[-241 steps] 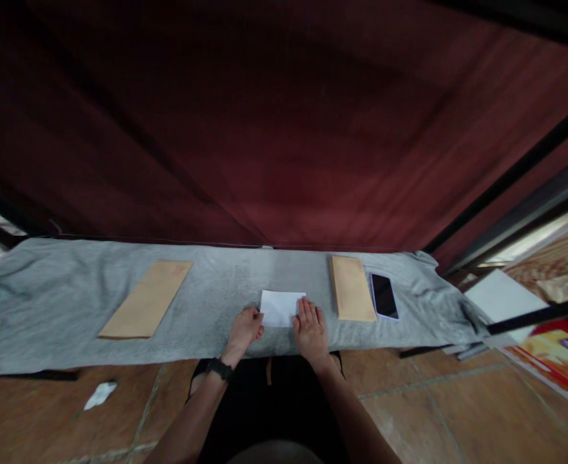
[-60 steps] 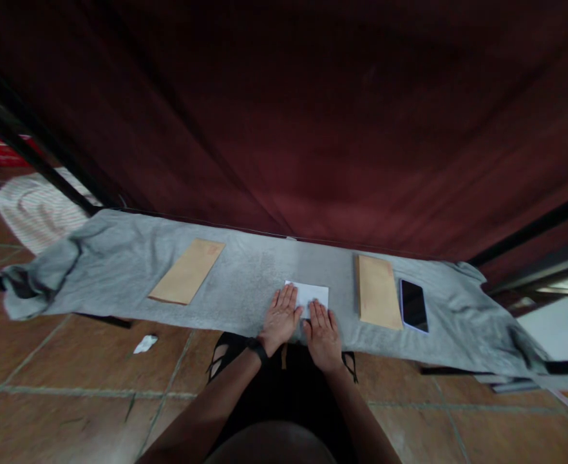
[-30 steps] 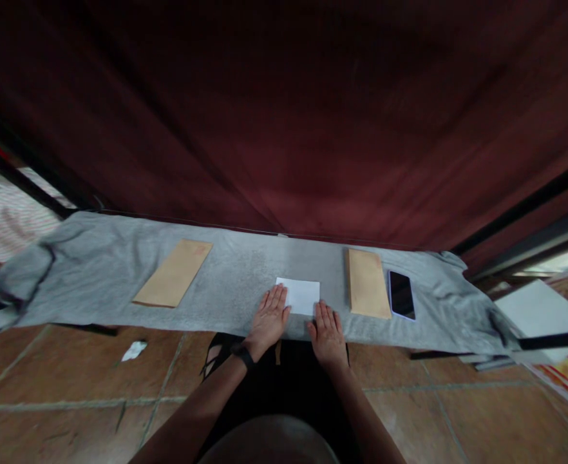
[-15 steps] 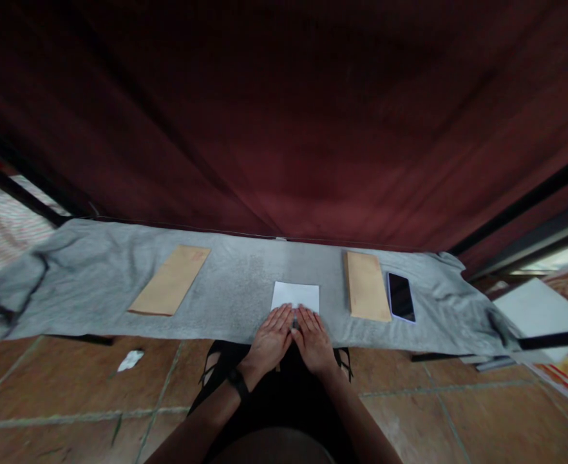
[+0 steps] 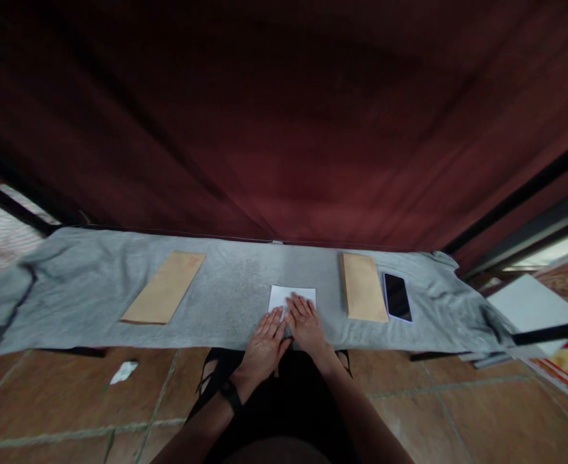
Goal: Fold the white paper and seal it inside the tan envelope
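A white sheet of paper (image 5: 281, 294) lies on the grey cloth in front of me, its near part covered by my hands. My left hand (image 5: 265, 345) rests flat at the paper's near left corner, fingers stretched out. Farther up on the sheet, my right hand (image 5: 306, 323) lies with its fingers spread, pressed flat near the middle. To the left is a flat brown envelope (image 5: 165, 289). On the right sits a thicker brown envelope or stack of envelopes (image 5: 365, 288), apart from both hands.
Grey cloth (image 5: 236, 283) covers the narrow table. A phone (image 5: 398, 297) lies right of the right-hand envelopes. Behind the table hangs a dark red curtain (image 5: 284, 161). A crumpled white scrap (image 5: 124, 372) is on the tiled floor; a white board (image 5: 538, 309) stands at far right.
My right hand has slid forward and a little left over the paper. My left hand has shifted slightly back and left. The whole view has tilted slightly.
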Demonstrator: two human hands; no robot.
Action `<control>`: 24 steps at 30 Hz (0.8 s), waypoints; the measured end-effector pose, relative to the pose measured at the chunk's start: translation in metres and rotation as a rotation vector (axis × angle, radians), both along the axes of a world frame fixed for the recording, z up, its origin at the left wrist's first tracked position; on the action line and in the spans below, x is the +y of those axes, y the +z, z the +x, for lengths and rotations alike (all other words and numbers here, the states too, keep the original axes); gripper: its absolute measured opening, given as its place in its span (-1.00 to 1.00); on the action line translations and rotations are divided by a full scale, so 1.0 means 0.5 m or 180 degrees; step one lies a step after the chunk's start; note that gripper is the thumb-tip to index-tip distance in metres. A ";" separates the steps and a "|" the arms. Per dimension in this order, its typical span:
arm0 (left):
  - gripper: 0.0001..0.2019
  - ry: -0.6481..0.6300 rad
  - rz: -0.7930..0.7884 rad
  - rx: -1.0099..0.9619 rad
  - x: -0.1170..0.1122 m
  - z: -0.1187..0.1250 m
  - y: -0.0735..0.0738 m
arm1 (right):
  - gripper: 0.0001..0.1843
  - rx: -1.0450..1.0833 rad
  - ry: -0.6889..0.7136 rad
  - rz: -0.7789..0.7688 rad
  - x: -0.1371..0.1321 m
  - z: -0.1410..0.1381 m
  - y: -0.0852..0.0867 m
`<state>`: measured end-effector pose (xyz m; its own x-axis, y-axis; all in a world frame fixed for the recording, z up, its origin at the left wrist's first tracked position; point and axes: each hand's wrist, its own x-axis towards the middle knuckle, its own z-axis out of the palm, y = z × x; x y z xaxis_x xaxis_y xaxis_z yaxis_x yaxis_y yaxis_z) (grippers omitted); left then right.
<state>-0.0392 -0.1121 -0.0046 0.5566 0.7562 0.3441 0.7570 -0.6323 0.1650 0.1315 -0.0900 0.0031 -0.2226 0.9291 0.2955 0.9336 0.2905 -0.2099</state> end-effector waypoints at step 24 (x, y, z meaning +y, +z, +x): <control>-0.42 0.0707 -0.0374 0.0101 0.102 0.075 0.013 | -0.39 -0.0066 -0.0523 0.0433 -0.014 0.104 -0.059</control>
<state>-0.0014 -0.0611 0.0019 0.3814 0.8949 0.2317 0.8811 -0.4277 0.2016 0.1836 -0.0970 -0.0265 -0.0788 0.9052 0.4176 0.9744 0.1583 -0.1594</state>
